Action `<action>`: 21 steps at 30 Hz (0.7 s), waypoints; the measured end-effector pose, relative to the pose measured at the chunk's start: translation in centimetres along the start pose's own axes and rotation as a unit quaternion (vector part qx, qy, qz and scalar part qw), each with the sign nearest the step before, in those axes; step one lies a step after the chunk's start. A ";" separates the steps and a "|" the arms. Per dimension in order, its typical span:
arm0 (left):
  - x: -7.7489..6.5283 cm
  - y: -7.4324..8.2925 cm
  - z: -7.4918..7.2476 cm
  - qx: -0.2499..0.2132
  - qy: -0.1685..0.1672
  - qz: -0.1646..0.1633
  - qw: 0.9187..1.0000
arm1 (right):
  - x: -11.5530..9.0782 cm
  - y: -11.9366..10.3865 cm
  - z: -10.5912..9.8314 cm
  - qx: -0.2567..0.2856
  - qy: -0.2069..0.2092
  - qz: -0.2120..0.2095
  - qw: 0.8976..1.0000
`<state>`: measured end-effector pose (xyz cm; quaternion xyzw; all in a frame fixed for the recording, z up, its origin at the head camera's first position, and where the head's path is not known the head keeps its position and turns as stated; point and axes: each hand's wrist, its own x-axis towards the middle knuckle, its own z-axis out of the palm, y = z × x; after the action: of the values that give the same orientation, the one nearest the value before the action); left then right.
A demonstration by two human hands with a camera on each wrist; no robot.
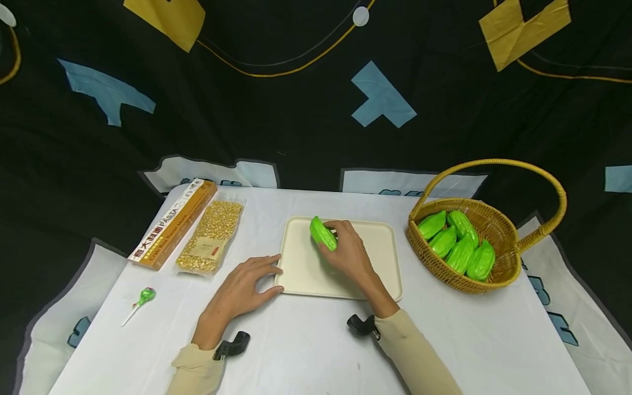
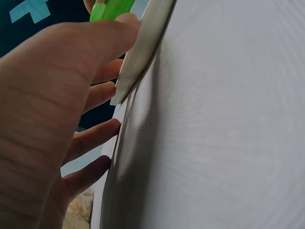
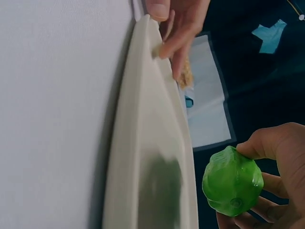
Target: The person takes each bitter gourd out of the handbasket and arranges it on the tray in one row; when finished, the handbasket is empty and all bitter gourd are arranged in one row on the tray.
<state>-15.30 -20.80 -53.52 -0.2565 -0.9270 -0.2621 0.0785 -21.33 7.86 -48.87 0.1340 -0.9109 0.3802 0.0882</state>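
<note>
Right hand: its grip (image 1: 348,249) is bent round a bumpy green vegetable (image 1: 323,233), thumb on the near side and fingers on the far side, parted just by the vegetable's thickness.
Green vegetable: held up over the far, left-of-middle part of the cream tray, apart from it; the right wrist view shows a dark patch of shadow on the tray below.
Left hand: its grip (image 1: 244,285) is spread wide and has hold of nothing firmly; thumb and some fingertips touch the tray's left rim.
Cream tray (image 1: 375,247): flat on the white-covered table (image 1: 306,345), in the middle, between the hands.
Basket (image 1: 427,263): woven, with a tall arched handle, right of the tray; five similar green vegetables (image 1: 461,254) lie inside.
Pasta box (image 1: 173,225): at the far left, slanting.
Bag of yellow kernels (image 1: 209,236): just right of the box, left of the tray.
Lollipop (image 1: 146,295): green-wrapped, nearer, on the left.
Black cloth (image 1: 296,120): hangs beyond the table.
</note>
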 end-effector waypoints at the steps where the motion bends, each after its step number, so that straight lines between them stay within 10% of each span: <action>1: 0.0 0.0 0.0 -0.001 -0.001 -0.001 1.000 | 0.1 -0.1 0.3 -0.003 -0.001 0.000 1.000; 21: -0.1 0.2 -0.1 -0.003 -0.012 -0.013 1.000 | 1.8 -2.0 4.9 -0.016 -0.012 0.020 1.000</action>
<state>-15.12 -20.77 -53.42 -0.2479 -0.9304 -0.2625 0.0636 -22.68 2.69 -50.53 0.1184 -0.9205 0.3654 0.0721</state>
